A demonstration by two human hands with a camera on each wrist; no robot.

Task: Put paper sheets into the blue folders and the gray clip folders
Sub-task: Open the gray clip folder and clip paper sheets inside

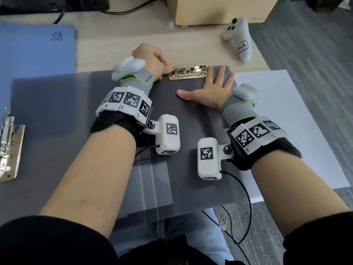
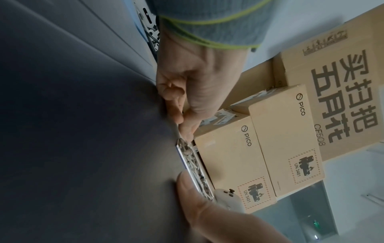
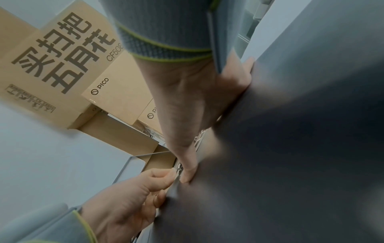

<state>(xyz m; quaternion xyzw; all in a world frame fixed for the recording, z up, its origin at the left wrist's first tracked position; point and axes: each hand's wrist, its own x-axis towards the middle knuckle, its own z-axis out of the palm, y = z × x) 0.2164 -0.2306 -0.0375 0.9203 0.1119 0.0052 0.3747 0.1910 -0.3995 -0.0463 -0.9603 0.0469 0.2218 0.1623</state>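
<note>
A gray clip folder (image 1: 76, 115) lies open and flat in front of me, its metal clip (image 1: 187, 72) at the far edge. My left hand (image 1: 165, 67) is curled at the clip's left end, thumb and fingers (image 2: 178, 115) pinching the thin metal there. My right hand (image 1: 208, 87) lies flat on the gray cover just right of the clip (image 3: 198, 139), fingers spread and straight. White paper sheets (image 1: 296, 131) stick out from under the folder on the right. A blue folder (image 1: 34, 48) lies at the back left.
A second metal clip (image 1: 9, 146) sits at the left table edge. A white controller (image 1: 236, 39) and cardboard boxes (image 1: 219, 8) stand behind the folder. A clear sleeve (image 1: 152, 188) overhangs the near table edge. Gray carpet (image 1: 315, 44) lies to the right.
</note>
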